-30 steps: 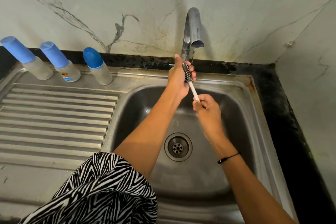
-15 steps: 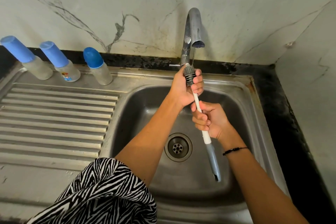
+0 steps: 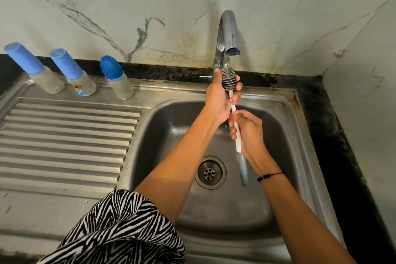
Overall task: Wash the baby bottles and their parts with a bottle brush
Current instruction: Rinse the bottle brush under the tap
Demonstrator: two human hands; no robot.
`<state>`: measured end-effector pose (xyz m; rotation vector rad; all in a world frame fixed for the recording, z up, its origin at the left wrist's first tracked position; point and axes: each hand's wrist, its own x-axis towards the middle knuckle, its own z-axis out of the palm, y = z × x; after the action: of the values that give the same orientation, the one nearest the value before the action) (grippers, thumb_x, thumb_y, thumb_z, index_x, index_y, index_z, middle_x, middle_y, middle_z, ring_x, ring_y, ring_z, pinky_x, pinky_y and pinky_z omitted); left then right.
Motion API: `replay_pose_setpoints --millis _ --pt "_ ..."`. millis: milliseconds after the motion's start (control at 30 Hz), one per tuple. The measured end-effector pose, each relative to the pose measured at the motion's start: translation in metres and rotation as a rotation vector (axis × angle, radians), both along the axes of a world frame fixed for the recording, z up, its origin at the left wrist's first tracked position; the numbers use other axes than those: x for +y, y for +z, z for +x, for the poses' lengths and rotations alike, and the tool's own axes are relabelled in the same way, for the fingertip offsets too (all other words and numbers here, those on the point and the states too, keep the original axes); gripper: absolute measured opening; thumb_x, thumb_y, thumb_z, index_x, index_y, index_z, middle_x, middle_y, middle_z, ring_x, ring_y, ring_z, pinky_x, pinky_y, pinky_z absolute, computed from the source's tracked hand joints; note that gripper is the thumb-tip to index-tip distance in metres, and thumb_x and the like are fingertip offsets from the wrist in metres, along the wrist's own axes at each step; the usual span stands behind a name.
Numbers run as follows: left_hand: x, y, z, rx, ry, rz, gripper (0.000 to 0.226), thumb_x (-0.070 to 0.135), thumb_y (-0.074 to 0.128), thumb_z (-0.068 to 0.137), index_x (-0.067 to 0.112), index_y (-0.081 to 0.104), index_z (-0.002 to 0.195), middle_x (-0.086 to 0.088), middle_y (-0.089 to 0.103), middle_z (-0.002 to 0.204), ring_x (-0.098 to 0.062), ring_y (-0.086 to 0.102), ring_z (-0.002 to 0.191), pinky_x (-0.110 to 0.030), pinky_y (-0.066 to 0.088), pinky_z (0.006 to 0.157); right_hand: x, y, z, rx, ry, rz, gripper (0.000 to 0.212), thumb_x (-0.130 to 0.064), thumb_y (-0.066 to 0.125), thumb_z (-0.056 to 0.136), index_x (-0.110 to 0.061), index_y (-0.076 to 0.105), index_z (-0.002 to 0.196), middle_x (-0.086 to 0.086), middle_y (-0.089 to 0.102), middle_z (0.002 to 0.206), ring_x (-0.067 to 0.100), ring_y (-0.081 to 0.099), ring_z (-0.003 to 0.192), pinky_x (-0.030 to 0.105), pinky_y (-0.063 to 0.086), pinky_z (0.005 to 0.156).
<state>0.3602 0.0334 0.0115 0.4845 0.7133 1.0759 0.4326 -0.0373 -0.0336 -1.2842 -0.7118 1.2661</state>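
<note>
the sink (image 3: pixel 295 126) takes up most of what i see, and everything here sits in relation to it. over its back edge the tap (image 3: pixel 227 34) lets down only a thin thread of water. on the ribbed surface (image 3: pixel 64 139) left of the sink, along the back rim, three baby bottles stand capped in blue: the far bottle (image 3: pixel 46 78), the middle bottle (image 3: pixel 80 82) with a small print on it, and the near bottle (image 3: pixel 119 83) closest to the sink. none of them has been touched yet.

over the sink, the bottle brush (image 3: pixel 235 130) has dropped lower in the right hand (image 3: pixel 250 133) than a second ago, so the white shaft and grey handle now hang out over the drain (image 3: pixel 211 172). that hand is curled round the shaft. the left hand (image 3: pixel 220 98) is wrapped round the ribbed brush head (image 3: pixel 228 80), which sits right under the spout; a second back it was further down in the palm.

i'd say the brush itself is being rinsed and rubbed clean first, so the bottle washing proper hasn't begun.
</note>
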Motion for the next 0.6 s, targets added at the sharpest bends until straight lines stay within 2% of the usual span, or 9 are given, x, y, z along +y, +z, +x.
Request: replay_pose_setpoints --millis 133,200,333,467,600 --pt "-0.007 -0.003 -0.003 0.033 -0.082 0.000 0.055 0.050 0.019 0.101 0.009 0.053 0.087 -0.002 0.048 0.055 -0.011 0.038 0.038 -0.021 0.031 0.041 0.004 0.004 0.000 0.201 0.112 -0.085 0.034 -0.012 0.035 0.098 -0.007 0.050 0.068 0.000 0.038 0.043 0.007 0.027 0.032 0.019 0.021 0.035" --pt "-0.011 -0.006 -0.008 0.076 -0.080 0.030 0.044 0.041 0.023 0.103 0.011 0.053 0.093 -0.003 0.049 0.064 -0.012 0.044 0.046 -0.023 0.037 0.047 0.005 0.006 0.002 0.249 0.174 -0.168 0.036 -0.018 0.032 0.098 -0.009 0.048 0.067 -0.003 0.035 0.041 0.006 0.025 0.031 0.019 0.020 0.034" --pt "-0.011 -0.008 -0.021 0.224 -0.031 0.102 0.023 0.017 0.033 0.104 0.007 0.053 0.098 -0.008 0.054 0.074 -0.016 0.052 0.061 -0.025 0.049 0.062 0.008 0.009 0.004 0.109 0.202 -0.206 0.036 -0.020 0.033 0.099 -0.006 0.054 0.073 0.002 0.043 0.047 0.010 0.031 0.034 0.020 0.026 0.036" --pt "-0.004 -0.003 -0.023 0.318 0.038 0.125 0.019 0.008 0.040 0.101 0.007 0.053 0.087 -0.011 0.059 0.077 -0.011 0.060 0.058 -0.023 0.054 0.061 0.009 0.007 -0.003 -0.057 0.060 -0.078 0.015 -0.006 0.048 0.094 -0.008 0.057 0.084 0.007 0.052 0.064 0.014 0.042 0.046 0.025 0.032 0.042" --pt "-0.002 -0.007 -0.024 0.303 0.013 0.150 0.014 0.004 0.046 0.097 0.008 0.055 0.088 -0.009 0.065 0.078 -0.013 0.064 0.064 -0.024 0.055 0.067 0.010 0.009 -0.002 -0.113 0.027 -0.052 0.020 -0.009 0.050 0.094 -0.007 0.059 0.076 0.006 0.050 0.059 0.012 0.039 0.041 0.021 0.028 0.039"
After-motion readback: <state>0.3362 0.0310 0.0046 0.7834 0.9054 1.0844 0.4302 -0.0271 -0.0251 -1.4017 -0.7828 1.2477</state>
